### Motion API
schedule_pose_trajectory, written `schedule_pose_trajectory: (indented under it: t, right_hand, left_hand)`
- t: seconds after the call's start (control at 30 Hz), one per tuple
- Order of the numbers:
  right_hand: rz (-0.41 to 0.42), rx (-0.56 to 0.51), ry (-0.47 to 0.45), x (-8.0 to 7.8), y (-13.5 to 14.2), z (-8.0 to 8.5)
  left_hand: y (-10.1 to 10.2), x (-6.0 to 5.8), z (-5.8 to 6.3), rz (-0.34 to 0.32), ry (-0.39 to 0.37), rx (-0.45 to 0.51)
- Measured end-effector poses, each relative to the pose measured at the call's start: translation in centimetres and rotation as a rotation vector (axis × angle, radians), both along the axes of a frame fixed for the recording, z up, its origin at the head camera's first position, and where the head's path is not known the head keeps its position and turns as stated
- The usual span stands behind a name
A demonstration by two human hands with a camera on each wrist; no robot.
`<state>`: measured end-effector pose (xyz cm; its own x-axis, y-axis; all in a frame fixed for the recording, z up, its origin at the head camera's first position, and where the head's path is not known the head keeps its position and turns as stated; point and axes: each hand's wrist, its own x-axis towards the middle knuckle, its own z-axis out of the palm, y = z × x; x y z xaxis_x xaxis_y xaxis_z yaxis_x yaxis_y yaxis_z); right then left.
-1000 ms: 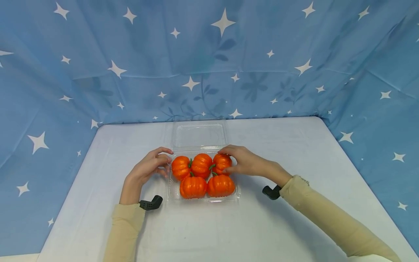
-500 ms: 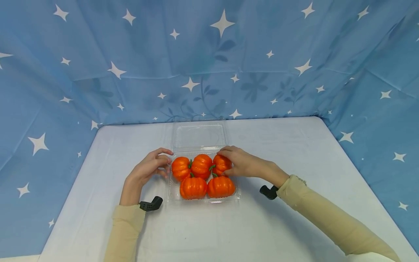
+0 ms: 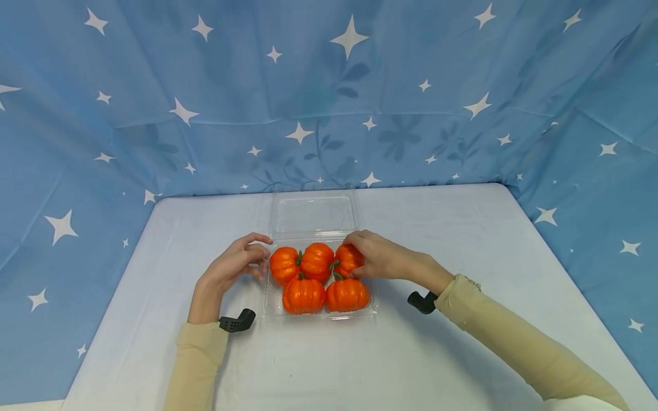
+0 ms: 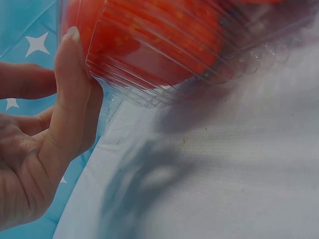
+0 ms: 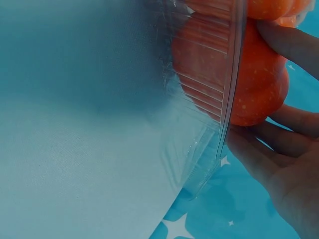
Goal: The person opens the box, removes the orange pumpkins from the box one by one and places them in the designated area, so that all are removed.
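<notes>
Orange toy pumpkins with green stems fill a clear plastic clamshell box (image 3: 273, 308), three behind and two in front. Its lid (image 3: 315, 212) lies folded back, away from the person. My right hand (image 3: 385, 256) holds the back right pumpkin (image 3: 347, 260), thumb on the near side and fingers over the far side. In the right wrist view this pumpkin (image 5: 261, 74) bulges above the box's rim. At the box's left side is my left hand (image 3: 233, 262), fingers loosely bent. The left wrist view shows a fingertip (image 4: 74, 37) right at the clear wall.
A white cloth covers the table (image 3: 319, 365). Behind and on both sides hangs a blue curtain (image 3: 231, 85) with white stars. Each wrist carries a black camera mount, the left one (image 3: 239, 321) close to the box's front left corner.
My right hand has closed in a little on the back right pumpkin, its thumb and fingers now further round it. The left hand and the box stay where they were.
</notes>
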<state>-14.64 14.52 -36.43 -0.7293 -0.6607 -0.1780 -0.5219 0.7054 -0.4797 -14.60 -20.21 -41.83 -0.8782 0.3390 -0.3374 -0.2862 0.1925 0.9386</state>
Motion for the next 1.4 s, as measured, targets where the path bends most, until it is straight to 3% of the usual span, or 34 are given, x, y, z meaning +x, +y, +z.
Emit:
schedule_pose_trajectory:
  t: [0.33, 0.83, 1.4]
  right_hand:
    - [0.052, -0.053, 0.075, -0.1, 0.5, -0.2]
    - [0.014, -0.140, -0.040, 0.1, 1.3, 0.2]
    - [-0.039, -0.233, -0.002, 0.7, 3.3, 0.7]
  left_hand:
    - [0.1, 0.0, 0.0, -0.002, 0.010, 0.002]
    - [0.1, 0.1, -0.1, 0.008, 0.003, -0.006]
    - [-0.1, 0.1, -0.1, 0.007, 0.009, -0.016]
